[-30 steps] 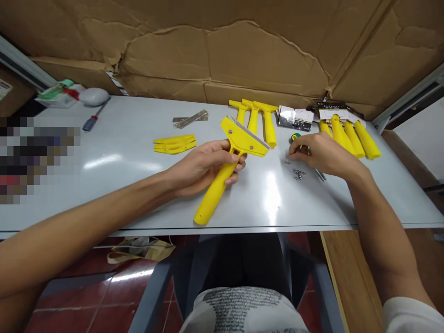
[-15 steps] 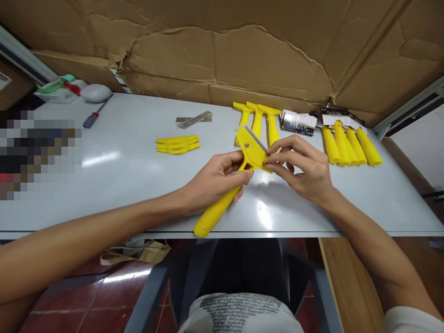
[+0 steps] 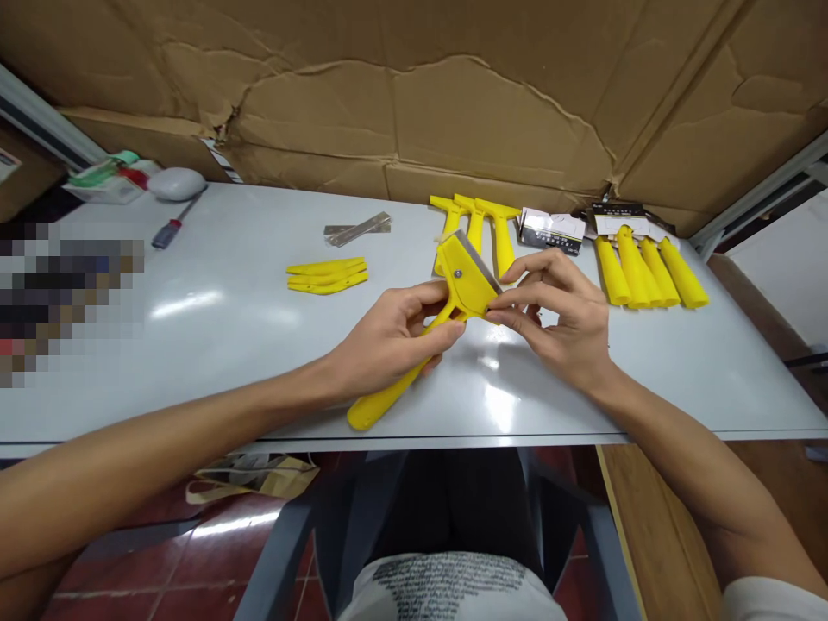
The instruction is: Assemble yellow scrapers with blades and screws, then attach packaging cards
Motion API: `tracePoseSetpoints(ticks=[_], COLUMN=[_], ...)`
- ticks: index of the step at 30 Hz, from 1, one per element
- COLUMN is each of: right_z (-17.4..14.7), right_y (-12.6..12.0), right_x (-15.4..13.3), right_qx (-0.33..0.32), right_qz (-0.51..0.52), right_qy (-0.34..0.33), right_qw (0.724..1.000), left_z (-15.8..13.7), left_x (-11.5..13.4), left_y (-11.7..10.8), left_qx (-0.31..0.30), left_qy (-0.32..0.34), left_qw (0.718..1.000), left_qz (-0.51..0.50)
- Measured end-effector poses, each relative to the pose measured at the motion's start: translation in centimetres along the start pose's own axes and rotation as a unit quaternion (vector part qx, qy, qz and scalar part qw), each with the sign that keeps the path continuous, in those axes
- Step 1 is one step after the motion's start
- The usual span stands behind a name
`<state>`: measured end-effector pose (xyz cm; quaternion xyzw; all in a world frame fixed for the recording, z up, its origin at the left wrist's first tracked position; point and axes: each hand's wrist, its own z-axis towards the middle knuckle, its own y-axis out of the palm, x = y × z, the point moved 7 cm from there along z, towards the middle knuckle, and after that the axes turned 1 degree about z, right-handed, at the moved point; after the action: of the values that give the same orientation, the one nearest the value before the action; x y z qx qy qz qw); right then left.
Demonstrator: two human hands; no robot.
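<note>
My left hand [image 3: 394, 341] is wrapped round the neck of a yellow scraper [image 3: 381, 401], thumb in front. The scraper is tilted, handle end toward me and head up to the right. A metal blade [image 3: 479, 257] runs along the head's upper right edge, and one silver screw [image 3: 458, 273] sits in the head's face. At the head's lower right corner, my right hand [image 3: 562, 315] pinches a small dark piece that looks like a screw, partly hidden by the fingertips. Its index finger touches the blade's lower end.
Behind the scraper lie several yellow scraper handles [image 3: 503, 237], a blade pack [image 3: 552, 231] and more handles [image 3: 640, 272]. Yellow cover pieces [image 3: 327, 276] and loose blades [image 3: 359, 230] lie to the left. A screwdriver [image 3: 169, 231] is farther left. Cardboard [image 3: 492, 112] lines the table's back.
The scraper's handle end has swung slightly left and up, and both hands have shifted a little left with it. The grips stay the same.
</note>
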<state>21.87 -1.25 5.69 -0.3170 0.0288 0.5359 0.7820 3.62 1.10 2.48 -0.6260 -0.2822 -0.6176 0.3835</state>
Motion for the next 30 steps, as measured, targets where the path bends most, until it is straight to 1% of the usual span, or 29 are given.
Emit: tracePoseSetpoints(ticks=[3,5,8,11,17,20,22,26,28,30], right_z=[0.0,-0.1,-0.5,-0.7,-0.7,-0.5,-0.3,0.0,0.0,0.0], right_y=[0.1,0.1,0.3,0.5,0.5,0.4,0.3,0.3,0.5,0.8], right_x=[0.1,0.4,1.0,1.3,1.7,1.7,1.3,0.4,0.3,0.2], right_qx=[0.001,0.008,0.011,-0.001,-0.01,-0.02,-0.032,-0.046,-0.048,-0.052], right_qz=[0.035,0.062,0.102,0.122,0.135,0.137,0.107,0.017,-0.005,-0.009], right_qy=[0.054,0.106,0.188,0.214,0.202,0.192,0.163,0.083,0.057,0.039], right_qw=[0.998,0.992,0.977,0.969,0.97,0.972,0.98,0.995,0.997,0.998], left_z=[-0.1,-0.1,-0.2,-0.1,0.1,0.2,0.3,0.4,0.3,0.2], left_x=[0.3,0.7,1.3,1.4,1.4,1.6,1.9,2.5,2.6,2.5], left_y=[-0.3,-0.5,-0.7,-0.9,-1.2,-1.2,-1.2,-1.3,-1.3,-1.4], left_qx=[0.015,0.029,0.039,0.035,0.019,0.001,-0.004,-0.011,-0.007,0.012], left_qy=[0.018,0.055,0.109,0.119,0.109,0.116,0.13,0.179,0.192,0.196], left_qw=[0.999,0.996,0.989,0.984,0.976,0.971,0.967,0.948,0.941,0.934], left_qz=[0.033,0.058,0.096,0.127,0.19,0.207,0.221,0.261,0.278,0.299])
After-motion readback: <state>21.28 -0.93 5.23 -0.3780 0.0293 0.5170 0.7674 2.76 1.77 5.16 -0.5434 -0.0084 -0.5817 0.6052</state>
